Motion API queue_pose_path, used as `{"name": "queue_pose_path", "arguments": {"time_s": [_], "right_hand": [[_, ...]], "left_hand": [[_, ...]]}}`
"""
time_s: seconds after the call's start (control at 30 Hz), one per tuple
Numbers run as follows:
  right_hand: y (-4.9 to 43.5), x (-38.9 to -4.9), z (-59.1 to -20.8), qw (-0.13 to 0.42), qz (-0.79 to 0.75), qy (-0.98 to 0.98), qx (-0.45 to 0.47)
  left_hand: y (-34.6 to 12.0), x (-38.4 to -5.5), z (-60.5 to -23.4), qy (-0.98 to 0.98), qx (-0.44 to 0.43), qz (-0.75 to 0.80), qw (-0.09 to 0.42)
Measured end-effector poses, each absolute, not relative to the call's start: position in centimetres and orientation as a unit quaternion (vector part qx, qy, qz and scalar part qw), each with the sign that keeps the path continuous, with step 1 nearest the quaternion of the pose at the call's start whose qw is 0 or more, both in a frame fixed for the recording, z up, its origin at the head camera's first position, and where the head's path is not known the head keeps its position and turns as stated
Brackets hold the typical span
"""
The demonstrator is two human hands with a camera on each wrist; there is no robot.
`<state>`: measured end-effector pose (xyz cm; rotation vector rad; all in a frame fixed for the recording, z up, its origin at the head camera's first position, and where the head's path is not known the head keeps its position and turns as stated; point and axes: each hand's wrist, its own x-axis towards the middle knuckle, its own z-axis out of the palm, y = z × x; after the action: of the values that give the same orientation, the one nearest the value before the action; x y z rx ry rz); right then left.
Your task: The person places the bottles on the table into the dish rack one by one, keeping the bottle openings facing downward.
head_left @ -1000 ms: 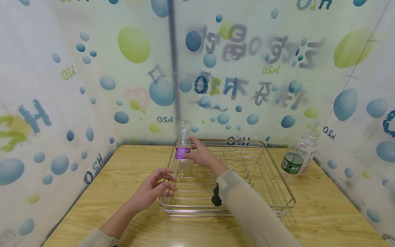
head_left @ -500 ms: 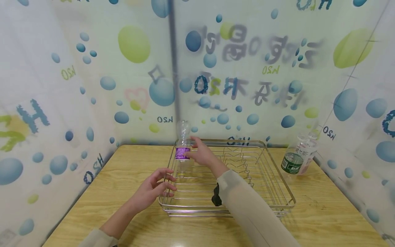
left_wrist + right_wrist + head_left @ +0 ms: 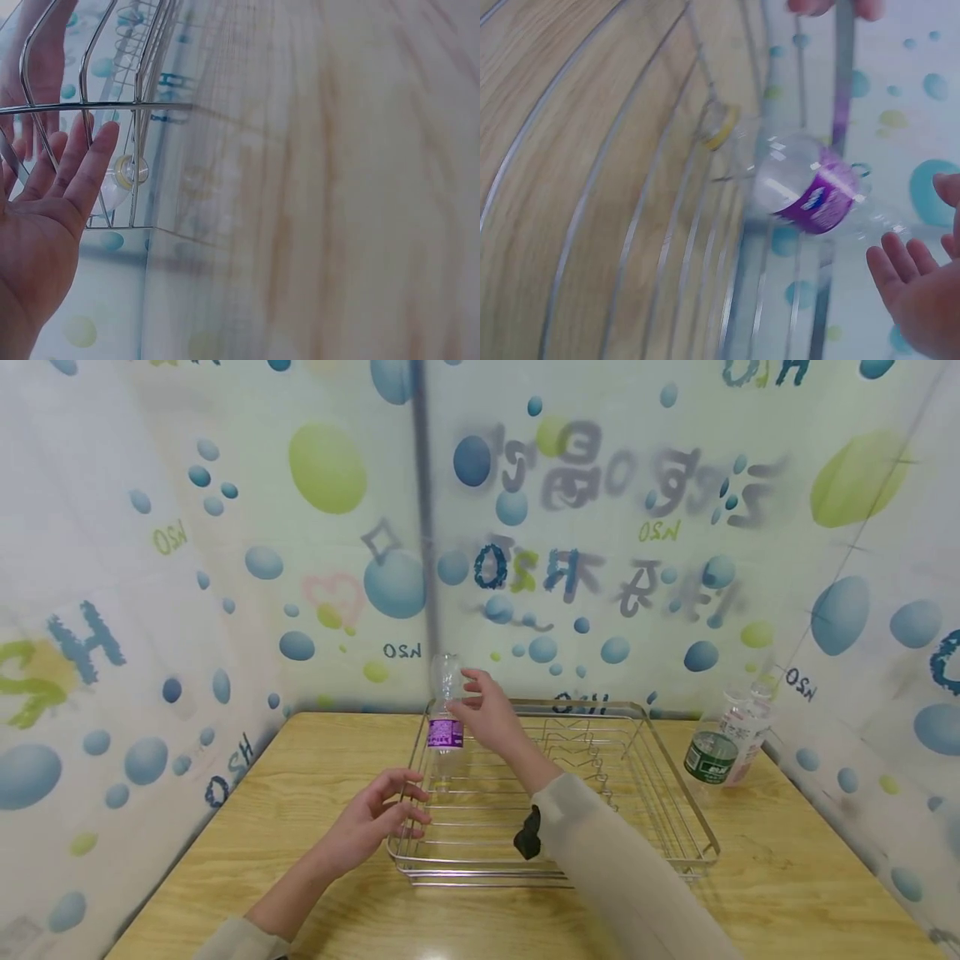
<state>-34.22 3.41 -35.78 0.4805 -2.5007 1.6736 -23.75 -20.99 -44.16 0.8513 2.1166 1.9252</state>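
Observation:
A clear plastic bottle (image 3: 446,733) with a purple label stands upside down in the wire dish rack (image 3: 517,875), near its left side. Its neck with a yellow ring points down at the wires in the right wrist view, where the bottle (image 3: 829,191) shows whole. My right hand (image 3: 491,714) is beside the upper part of the bottle, fingers spread and not curled round it; in the right wrist view a gap shows between fingertips and bottle. At the rack's left front corner, my left hand (image 3: 371,822) lies against the side wires with loosely extended fingers (image 3: 94,169).
To the right of the rack, two more clear bottles stand on the wooden table (image 3: 795,852): one with a green label (image 3: 711,757), another with a pinkish label (image 3: 746,735). A curtain (image 3: 600,568) with printed bubbles hangs behind and at both sides.
My right hand has risen from the purple label toward the bottle's upper end and come off it. Bottle, rack and left hand have stayed in place.

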Motion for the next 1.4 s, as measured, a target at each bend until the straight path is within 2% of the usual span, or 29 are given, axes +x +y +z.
{"name": "queue_pose_path", "arguments": {"time_s": [0.13, 0.47, 0.7, 0.9, 1.13, 1.4], "right_hand": [[3.8, -33.1, -33.9, 0.063, 0.552, -0.812, 0.18], [7.6, -29.4, -28.7, 0.056, 0.553, -0.795, 0.242], [13.7, -26.7, -26.5, 0.112, 0.525, -0.806, 0.249], [20.3, -24.6, -26.5, 0.162, 0.494, -0.827, 0.216], [27.8, -22.9, -28.2, 0.223, 0.473, -0.837, 0.164], [35.8, -22.2, -30.1, 0.259, 0.494, -0.826, 0.077]], "left_hand": [[-20.8, -23.8, -44.3, 0.709, 0.281, 0.642, 0.079], [-21.0, -23.8, -44.4, 0.699, 0.291, 0.65, 0.071], [-21.0, -23.8, -44.4, 0.695, 0.293, 0.653, 0.072], [-20.9, -23.9, -44.4, 0.698, 0.292, 0.65, 0.07], [-21.0, -24.0, -44.4, 0.703, 0.287, 0.647, 0.072], [-20.9, -23.9, -44.4, 0.705, 0.281, 0.647, 0.074]]}}
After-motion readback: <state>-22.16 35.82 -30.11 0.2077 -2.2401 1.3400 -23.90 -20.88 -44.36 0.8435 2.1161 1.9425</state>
